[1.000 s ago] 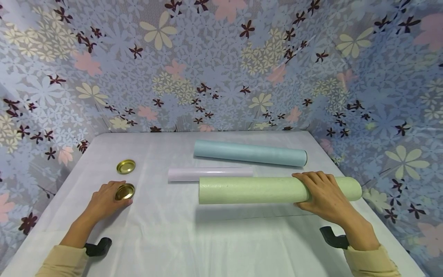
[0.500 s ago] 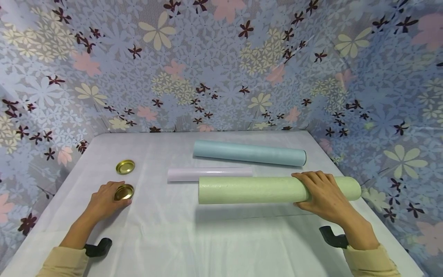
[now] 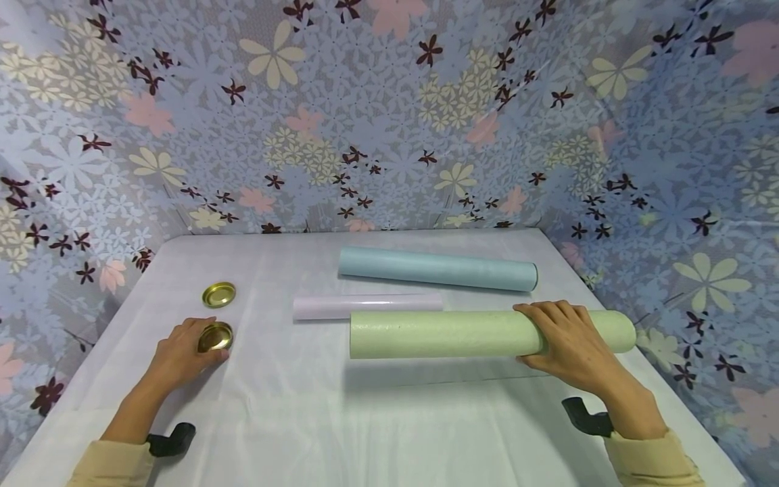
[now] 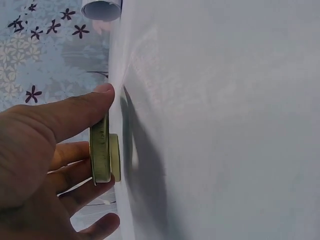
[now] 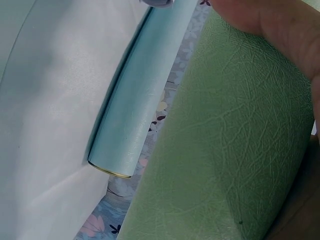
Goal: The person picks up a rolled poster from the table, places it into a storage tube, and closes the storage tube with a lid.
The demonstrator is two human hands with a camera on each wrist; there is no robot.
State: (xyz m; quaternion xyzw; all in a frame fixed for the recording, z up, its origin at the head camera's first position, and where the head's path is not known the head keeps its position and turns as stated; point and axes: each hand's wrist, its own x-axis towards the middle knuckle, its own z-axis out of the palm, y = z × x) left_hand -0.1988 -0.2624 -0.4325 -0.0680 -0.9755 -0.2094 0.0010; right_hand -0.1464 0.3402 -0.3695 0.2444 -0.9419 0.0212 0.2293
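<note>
The left hand [image 3: 179,355] pinches a gold lid [image 3: 216,337] by its edge, with the thumb on the near side and the fingers on the far side. The lid is at the left part of the table [image 3: 304,419], raised off the white cloth; the left wrist view shows a shadow on the cloth beside it. A second gold lid [image 3: 219,295] lies on the cloth just beyond the held one.

The right hand [image 3: 569,348] grips a green tube [image 3: 444,335] near its right end, fingers over the top and thumb on the near side. The tube is held level above the right half of the table, its length running left to right, and casts a shadow below. Its surface is finely creased.

A lilac tube [image 3: 365,306] lies behind the green tube, which partly covers it in the head view. A light blue tube [image 3: 438,268] lies farther back, slightly angled, with a gold-coloured edge at its right end. A floral curtain [image 3: 365,135] stands behind the table.
</note>
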